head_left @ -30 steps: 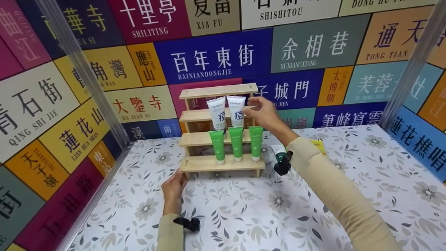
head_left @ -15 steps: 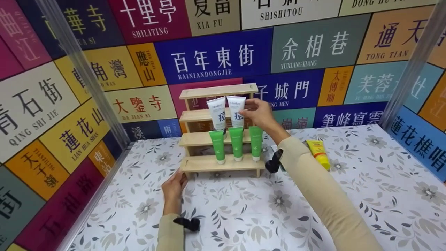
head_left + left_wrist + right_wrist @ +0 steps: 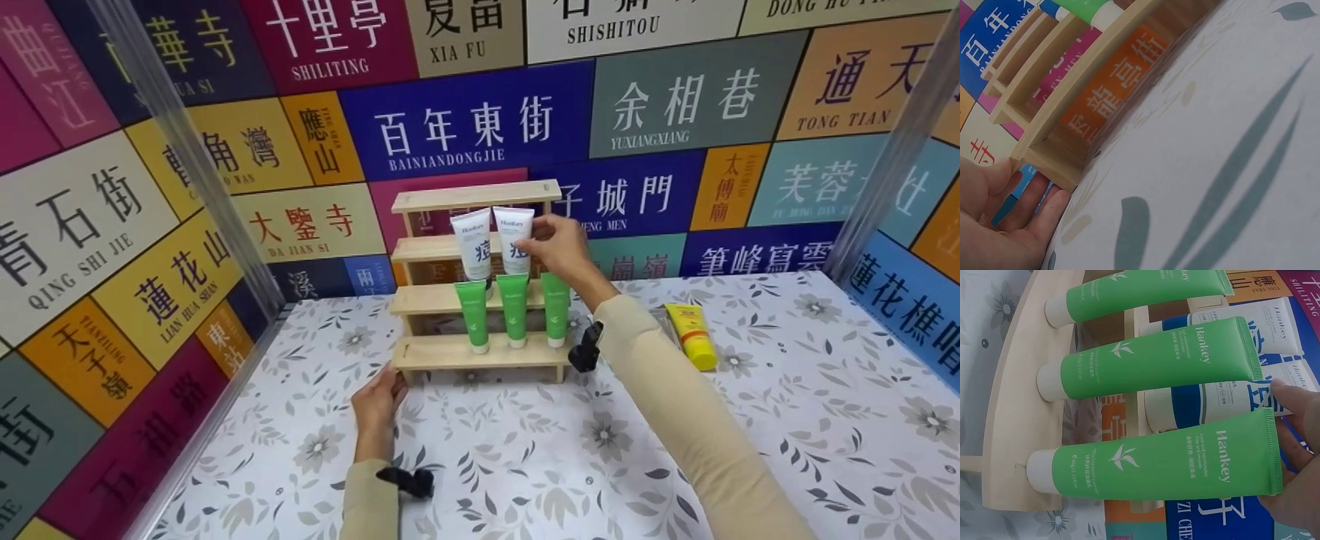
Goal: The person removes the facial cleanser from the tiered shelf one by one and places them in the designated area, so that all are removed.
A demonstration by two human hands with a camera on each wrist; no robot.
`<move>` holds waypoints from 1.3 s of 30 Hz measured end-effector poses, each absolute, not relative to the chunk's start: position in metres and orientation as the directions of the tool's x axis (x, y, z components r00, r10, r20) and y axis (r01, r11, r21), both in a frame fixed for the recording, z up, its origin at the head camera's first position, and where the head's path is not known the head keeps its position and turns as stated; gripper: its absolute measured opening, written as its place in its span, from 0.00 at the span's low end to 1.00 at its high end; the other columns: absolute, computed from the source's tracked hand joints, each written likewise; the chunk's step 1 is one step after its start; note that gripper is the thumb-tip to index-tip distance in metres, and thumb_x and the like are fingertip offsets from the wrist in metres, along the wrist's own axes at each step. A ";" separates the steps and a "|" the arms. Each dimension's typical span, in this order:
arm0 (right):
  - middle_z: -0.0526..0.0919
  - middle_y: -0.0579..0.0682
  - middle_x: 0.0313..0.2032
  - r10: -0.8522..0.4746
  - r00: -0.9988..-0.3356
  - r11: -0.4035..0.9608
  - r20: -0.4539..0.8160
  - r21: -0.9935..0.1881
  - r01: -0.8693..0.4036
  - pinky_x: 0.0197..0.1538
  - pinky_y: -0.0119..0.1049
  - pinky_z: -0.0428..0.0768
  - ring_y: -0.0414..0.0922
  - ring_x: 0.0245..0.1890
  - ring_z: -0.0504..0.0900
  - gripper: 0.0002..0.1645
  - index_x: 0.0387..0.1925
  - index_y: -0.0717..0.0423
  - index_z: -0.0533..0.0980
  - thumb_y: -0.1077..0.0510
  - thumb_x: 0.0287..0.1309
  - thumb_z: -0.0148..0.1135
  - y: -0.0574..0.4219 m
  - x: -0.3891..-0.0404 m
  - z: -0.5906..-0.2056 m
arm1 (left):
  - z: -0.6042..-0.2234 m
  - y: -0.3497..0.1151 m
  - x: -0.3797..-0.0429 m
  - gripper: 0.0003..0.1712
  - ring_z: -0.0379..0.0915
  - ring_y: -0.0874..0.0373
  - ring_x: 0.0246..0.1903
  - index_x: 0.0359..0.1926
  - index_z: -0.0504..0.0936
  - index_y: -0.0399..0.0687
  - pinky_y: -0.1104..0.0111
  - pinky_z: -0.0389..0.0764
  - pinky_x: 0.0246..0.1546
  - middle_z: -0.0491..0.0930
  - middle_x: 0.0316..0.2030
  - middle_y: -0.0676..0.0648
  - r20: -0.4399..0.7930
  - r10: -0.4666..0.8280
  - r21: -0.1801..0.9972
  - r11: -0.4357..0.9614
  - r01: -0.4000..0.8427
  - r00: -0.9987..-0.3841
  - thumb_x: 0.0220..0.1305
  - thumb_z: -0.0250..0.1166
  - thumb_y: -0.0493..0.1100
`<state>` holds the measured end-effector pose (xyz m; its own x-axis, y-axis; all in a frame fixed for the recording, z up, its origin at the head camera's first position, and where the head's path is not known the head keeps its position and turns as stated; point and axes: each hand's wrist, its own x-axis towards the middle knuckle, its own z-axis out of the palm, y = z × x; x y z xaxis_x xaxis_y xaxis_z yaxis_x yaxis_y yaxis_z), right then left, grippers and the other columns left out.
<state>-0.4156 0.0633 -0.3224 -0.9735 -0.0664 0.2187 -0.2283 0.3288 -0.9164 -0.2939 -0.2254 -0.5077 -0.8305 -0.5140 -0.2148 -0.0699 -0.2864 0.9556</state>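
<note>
A stepped wooden display rack (image 3: 427, 354) stands on the table. Three green squeeze tubes (image 3: 514, 309) stand caps down along its lowest step. Behind them, one step up, two white squeeze tubes (image 3: 474, 244) stand side by side, their lower ends partly hidden. My right hand (image 3: 559, 244) pinches the right-hand white tube (image 3: 1213, 402) near its upper part, thumb in front and fingers behind. My left hand (image 3: 377, 401) holds the rack's lower left end; in the left wrist view its thumb and fingers meet the wooden end piece (image 3: 1053, 169).
A yellow tube (image 3: 691, 337) lies on the floral-patterned tabletop (image 3: 525, 457) to the right, partly beside my right sleeve (image 3: 675, 390). Colourful sign-printed walls (image 3: 465, 120) rise behind and at both sides of the table.
My right hand has moved left from beside the right white tube and now pinches it. The yellow tube has come out from behind the sleeve. My left hand keeps its hold.
</note>
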 end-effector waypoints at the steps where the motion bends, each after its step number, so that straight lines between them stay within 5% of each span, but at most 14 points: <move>1: 0.84 0.59 0.52 -0.065 -0.973 0.332 0.222 -0.915 -0.231 0.56 0.40 0.84 0.51 0.53 0.82 0.25 0.57 0.59 0.78 0.60 0.58 0.72 0.063 -0.416 -0.322 | -0.508 -0.225 -0.294 0.26 0.79 0.44 0.59 0.64 0.76 0.36 0.62 0.81 0.59 0.80 0.58 0.33 -0.215 -0.512 0.956 -0.285 -0.072 -0.832 0.72 0.62 0.47; 12: 0.84 0.61 0.52 -0.078 -0.936 0.288 0.344 -0.891 -0.352 0.60 0.45 0.80 0.53 0.53 0.82 0.23 0.56 0.62 0.79 0.60 0.60 0.70 0.079 -0.414 -0.322 | -0.508 -0.225 -0.296 0.25 0.83 0.47 0.52 0.62 0.76 0.33 0.63 0.84 0.55 0.81 0.55 0.32 -0.193 -0.530 0.958 -0.283 -0.042 -0.826 0.72 0.63 0.45; 20: 0.81 0.61 0.52 -0.037 -0.909 0.232 0.416 -0.881 -0.412 0.51 0.31 0.78 0.45 0.49 0.79 0.24 0.58 0.65 0.76 0.61 0.62 0.67 0.112 -0.421 -0.324 | -0.508 -0.225 -0.295 0.22 0.85 0.56 0.41 0.60 0.78 0.33 0.66 0.86 0.49 0.86 0.47 0.35 -0.161 -0.547 0.963 -0.270 -0.008 -0.822 0.71 0.63 0.42; 31: 0.78 0.54 0.50 0.031 -0.918 0.266 0.395 -0.889 -0.374 0.43 0.27 0.80 0.37 0.41 0.75 0.25 0.60 0.65 0.72 0.58 0.65 0.64 0.166 -0.421 -0.341 | -0.509 -0.225 -0.295 0.23 0.85 0.54 0.45 0.61 0.78 0.36 0.66 0.86 0.51 0.85 0.50 0.35 -0.184 -0.538 0.963 -0.266 -0.041 -0.823 0.71 0.63 0.44; 39: 0.75 0.55 0.56 0.067 -0.946 0.329 0.316 -0.903 -0.278 0.45 0.30 0.80 0.42 0.49 0.74 0.28 0.64 0.59 0.69 0.51 0.69 0.61 0.210 -0.417 -0.358 | -0.507 -0.225 -0.294 0.24 0.85 0.53 0.46 0.61 0.78 0.36 0.64 0.85 0.53 0.84 0.51 0.34 -0.187 -0.542 0.965 -0.259 -0.049 -0.819 0.71 0.64 0.46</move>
<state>-0.4173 0.2101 -0.3575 -0.9463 0.0669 0.3162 -0.2784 0.3285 -0.9025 -0.2938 -0.2248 -0.5074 -0.8195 -0.5419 -0.1867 -0.0488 -0.2586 0.9648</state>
